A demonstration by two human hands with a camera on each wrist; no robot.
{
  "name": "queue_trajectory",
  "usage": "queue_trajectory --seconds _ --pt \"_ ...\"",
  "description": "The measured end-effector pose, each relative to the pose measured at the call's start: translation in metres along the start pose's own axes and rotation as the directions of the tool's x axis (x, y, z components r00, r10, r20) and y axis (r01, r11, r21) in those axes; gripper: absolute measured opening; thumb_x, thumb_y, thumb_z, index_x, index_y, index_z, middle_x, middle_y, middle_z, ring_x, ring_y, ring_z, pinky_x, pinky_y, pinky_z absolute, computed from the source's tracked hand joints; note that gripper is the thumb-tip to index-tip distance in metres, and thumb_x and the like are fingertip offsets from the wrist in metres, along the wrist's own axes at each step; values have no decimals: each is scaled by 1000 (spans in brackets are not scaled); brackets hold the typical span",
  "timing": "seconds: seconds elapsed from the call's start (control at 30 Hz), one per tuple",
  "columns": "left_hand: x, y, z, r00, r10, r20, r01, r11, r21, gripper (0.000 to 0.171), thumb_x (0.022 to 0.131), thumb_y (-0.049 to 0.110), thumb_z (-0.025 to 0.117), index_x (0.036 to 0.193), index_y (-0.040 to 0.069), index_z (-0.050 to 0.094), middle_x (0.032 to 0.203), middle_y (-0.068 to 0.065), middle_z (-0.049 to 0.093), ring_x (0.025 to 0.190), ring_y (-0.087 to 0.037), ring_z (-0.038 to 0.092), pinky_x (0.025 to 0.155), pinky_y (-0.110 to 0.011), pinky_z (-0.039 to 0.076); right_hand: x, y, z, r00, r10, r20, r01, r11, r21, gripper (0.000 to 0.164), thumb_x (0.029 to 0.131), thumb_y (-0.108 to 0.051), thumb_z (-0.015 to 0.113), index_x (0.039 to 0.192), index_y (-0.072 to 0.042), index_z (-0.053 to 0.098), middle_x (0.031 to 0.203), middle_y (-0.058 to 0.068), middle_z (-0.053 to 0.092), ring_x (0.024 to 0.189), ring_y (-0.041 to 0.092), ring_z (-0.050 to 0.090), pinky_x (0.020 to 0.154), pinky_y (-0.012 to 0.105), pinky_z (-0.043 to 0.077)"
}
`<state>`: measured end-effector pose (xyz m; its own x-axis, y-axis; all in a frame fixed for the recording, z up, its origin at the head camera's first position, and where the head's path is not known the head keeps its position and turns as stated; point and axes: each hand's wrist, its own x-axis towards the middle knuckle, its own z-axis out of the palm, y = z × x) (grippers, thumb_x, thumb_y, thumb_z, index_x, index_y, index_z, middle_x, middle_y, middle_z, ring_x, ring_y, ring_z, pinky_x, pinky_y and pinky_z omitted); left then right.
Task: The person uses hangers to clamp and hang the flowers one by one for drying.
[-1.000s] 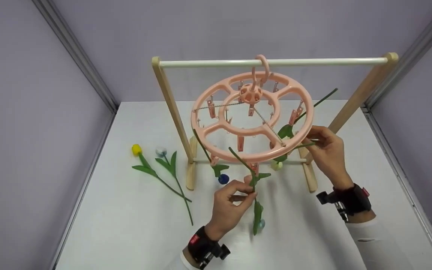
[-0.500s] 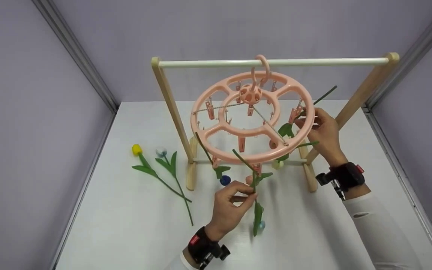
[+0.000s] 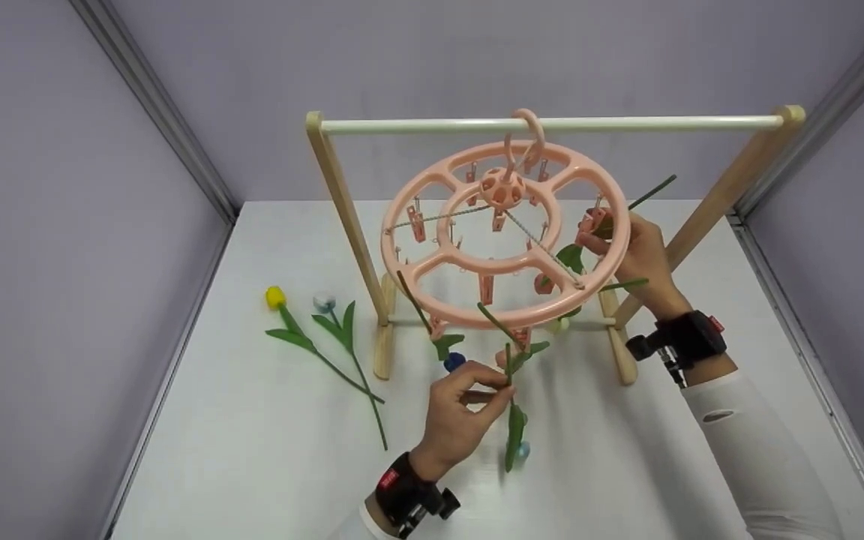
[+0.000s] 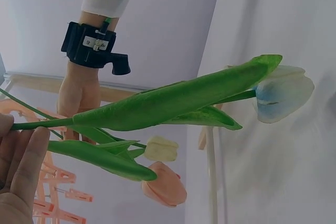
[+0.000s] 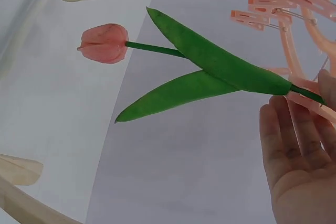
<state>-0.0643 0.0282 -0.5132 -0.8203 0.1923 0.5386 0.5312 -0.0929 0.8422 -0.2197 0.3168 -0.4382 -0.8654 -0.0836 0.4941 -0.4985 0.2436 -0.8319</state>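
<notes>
In the head view, my left hand [image 3: 458, 416] pinches the stem of a white-and-blue tulip [image 4: 286, 93] between thumb and fingers, flower downward. A round pink clip hanger [image 3: 394, 225] hangs beside it. At the hanger's right side my right hand [image 3: 646, 259] holds a pink clothespin [image 3: 589, 225], thumb and fingers on either side. That clothespin bears a pink tulip [image 5: 104, 43], whose green stem sticks out past the rim. The exact grip is partly cut off in the right wrist view.
A wooden rack with a white bar [image 3: 657, 122] carries the hanger. A blue tulip [image 3: 454, 361], a peach tulip [image 4: 164, 184] and a cream tulip [image 4: 161, 149] hang by their stems. A yellow tulip [image 3: 275, 297] and a pale tulip [image 3: 324, 302] lie crossed on the table's left.
My right hand has moved up and inward from the lower right rim to the clothespin with the pink tulip. The hanger has turned slightly. My left hand stays put with its tulip.
</notes>
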Motion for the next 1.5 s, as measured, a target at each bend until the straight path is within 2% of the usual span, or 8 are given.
queue_trajectory --seconds 0.2,0.4,0.5,0.77,1.07,1.33,1.5 --pt "0 0 0 1000 -10 2 10 1000 7 8 94 2 78 100 3 74 94 -17 73 88 -27 77 71 -31 68 -8 -4 -4 997 64 -36 -63 998 28 14 94 2 76 103 11 69 94 4 77 87 11 71 78 19 57" --pt "0 -1 -1 1000 -12 -3 12 1000 20 8 93 2 80 99 0 75 94 -16 73 89 -23 77 70 -30 68 -19 -7 -6 989 129 -78 -134 989 -60 18 93 -3 79 105 7 71 93 -4 77 86 6 72 78 15 58" --pt "1 -1 -1 1000 -11 -4 11 1000 28 8 92 1 79 99 0 75 93 -16 74 88 -23 77 70 -29 68 -24 -9 -6 988 130 -89 -138 987 -86 19 93 -1 79 108 6 71 94 -10 75 88 5 72 81 14 59" --pt "1 0 -2 999 -41 -5 41 999 27 9 93 3 79 100 2 75 96 -16 74 90 -18 77 72 -31 68 -37 -14 -2 994 53 -95 -62 994 -89 20 91 6 78 109 6 72 96 -10 74 90 4 74 84 14 61" --pt "2 -3 -2 1000 18 -6 -17 999 42 9 93 0 79 101 1 74 96 -18 75 91 -25 78 73 -30 68 -55 -25 5 996 1 -85 -12 992 -126 19 90 9 76 108 7 71 96 -14 73 89 2 73 83 13 60" --pt "0 -2 -4 1000 -23 -3 23 999 34 8 95 3 78 101 0 74 97 -16 74 90 -25 77 72 -31 68 -72 -33 13 996 -45 -72 35 990 -134 39 85 15 79 122 6 70 109 -15 76 95 -1 74 87 12 60" --pt "0 -3 -4 999 -34 -2 34 999 29 8 95 3 78 101 -1 74 96 -16 74 90 -25 77 71 -31 68 -82 -34 10 996 -74 -46 70 993 -90 41 86 9 81 125 8 67 111 -15 75 97 0 75 87 13 60"
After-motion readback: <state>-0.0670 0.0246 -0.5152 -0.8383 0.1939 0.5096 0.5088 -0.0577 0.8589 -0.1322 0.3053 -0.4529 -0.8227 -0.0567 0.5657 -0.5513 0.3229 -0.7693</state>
